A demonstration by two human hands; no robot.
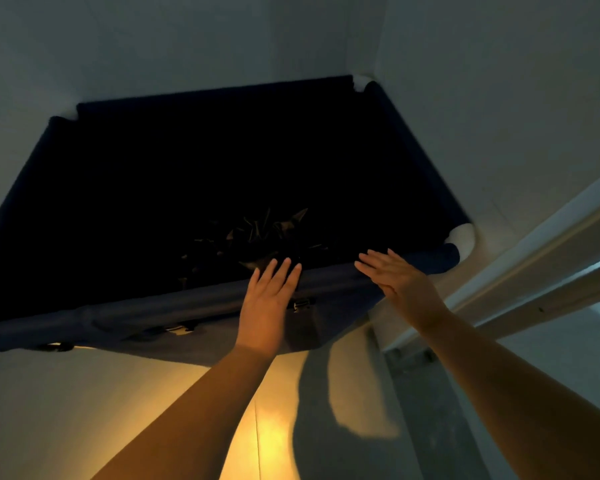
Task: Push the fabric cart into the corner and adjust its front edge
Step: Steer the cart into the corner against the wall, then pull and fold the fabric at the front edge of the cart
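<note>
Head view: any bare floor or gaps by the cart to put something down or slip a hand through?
Bare floor lies in front of the fabric cart, left of the left hand. A narrower strip runs between the cart's near-right corner and the door frame. The cart's far sides sit close against both walls, and dark crumpled material sits inside near the front edge.

Two bare forearms enter from the lower edge of the frame, one from the lower centre and one from the lower right. No sleeve covers either as far as the frame's edge. The left hand (269,296) and the right hand (395,275) wear no gloves; no ring, watch or band shows on fingers or wrists. The fingernails look short and unpainted in the dim light.
</note>
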